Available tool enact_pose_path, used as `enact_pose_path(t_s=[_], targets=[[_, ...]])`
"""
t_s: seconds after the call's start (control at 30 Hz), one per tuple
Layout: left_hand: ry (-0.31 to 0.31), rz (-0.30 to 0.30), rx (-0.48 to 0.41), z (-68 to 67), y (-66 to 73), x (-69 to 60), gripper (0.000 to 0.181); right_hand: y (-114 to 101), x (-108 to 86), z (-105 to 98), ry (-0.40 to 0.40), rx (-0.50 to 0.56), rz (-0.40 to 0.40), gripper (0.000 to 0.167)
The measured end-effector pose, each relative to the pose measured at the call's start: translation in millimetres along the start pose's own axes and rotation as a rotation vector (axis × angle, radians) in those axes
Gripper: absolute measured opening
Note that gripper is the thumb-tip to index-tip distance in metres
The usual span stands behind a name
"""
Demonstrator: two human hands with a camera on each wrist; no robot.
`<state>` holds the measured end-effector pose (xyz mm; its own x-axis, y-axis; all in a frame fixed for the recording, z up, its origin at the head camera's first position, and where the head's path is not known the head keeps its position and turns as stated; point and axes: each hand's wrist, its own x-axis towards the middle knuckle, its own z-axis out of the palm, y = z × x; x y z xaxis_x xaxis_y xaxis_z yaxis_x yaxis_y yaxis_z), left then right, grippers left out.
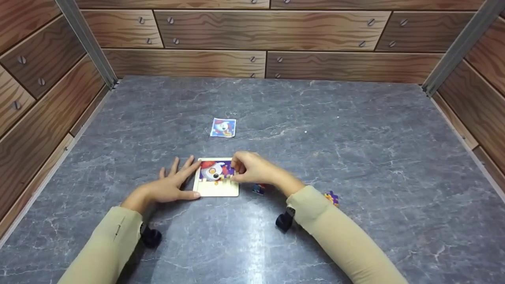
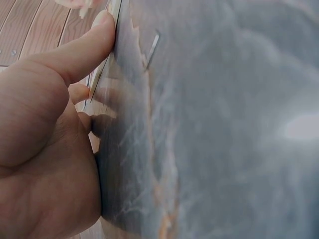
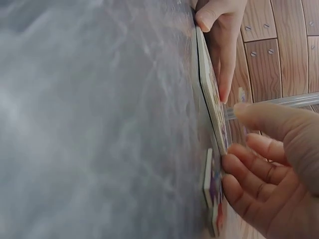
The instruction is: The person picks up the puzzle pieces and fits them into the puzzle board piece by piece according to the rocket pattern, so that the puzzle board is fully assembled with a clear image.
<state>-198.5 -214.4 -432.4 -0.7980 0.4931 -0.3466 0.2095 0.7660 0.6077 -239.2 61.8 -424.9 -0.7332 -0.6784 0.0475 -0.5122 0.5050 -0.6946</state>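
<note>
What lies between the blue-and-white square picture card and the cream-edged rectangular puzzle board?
Only bare grey marbled tabletop separates the card from the board; the head view shows it.

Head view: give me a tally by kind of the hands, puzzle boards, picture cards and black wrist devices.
Hands: 2 (left hand, right hand)
Puzzle board: 1
Picture card: 1
Black wrist devices: 2 (left device, right device)
Total: 6

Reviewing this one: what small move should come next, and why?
Probably the right hand should pick up a loose piece beside the puzzle board: the board's near strip looks bare, and the left hand steadies its left edge.
</note>
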Motion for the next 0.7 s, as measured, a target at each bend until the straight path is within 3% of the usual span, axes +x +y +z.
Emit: enact_pose_path(t_s=[0.4,0.7], targets=[[0.006,0.017,0.013,-0.8,0.9,-1.7,0.090,-6.7,2.8,4.3,-0.015,-0.146,0.051,0.027],[0.014,0.027,0.016,0.0,-0.1,-2.3,0.090,-10.1,1.5,5.3,-0.023,-0.175,0.080,0.028]])
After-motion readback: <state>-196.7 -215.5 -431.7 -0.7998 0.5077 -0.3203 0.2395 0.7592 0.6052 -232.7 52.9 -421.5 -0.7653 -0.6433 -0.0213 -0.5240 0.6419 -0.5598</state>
